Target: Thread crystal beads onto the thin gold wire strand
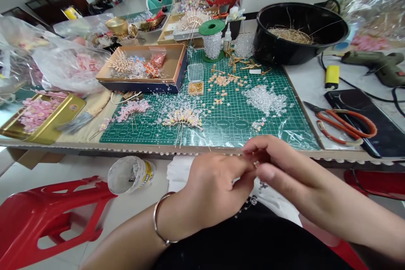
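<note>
My left hand [218,190], with a silver bangle at the wrist, meets my right hand [281,168] just in front of the table edge. Fingers of both hands are closed together around a small beaded piece [256,163], mostly covered by the fingertips. Below them a thin strand of clear beads [254,201] shows against the dark clothing. On the green cutting mat [221,135] ahead lie a comb-shaped hair ornament with pale flowers [182,119], a pink flower ornament [133,109], a heap of clear beads [265,99] and peach flower pieces [221,79].
Orange-handled pliers [344,124] and a dark phone [363,114] lie at the right, near a glue gun [376,63]. A black basin [300,52], a bead spool [211,42] and an ornament box [142,82] stand farther back. Left below are a red stool [60,206] and bucket [126,175].
</note>
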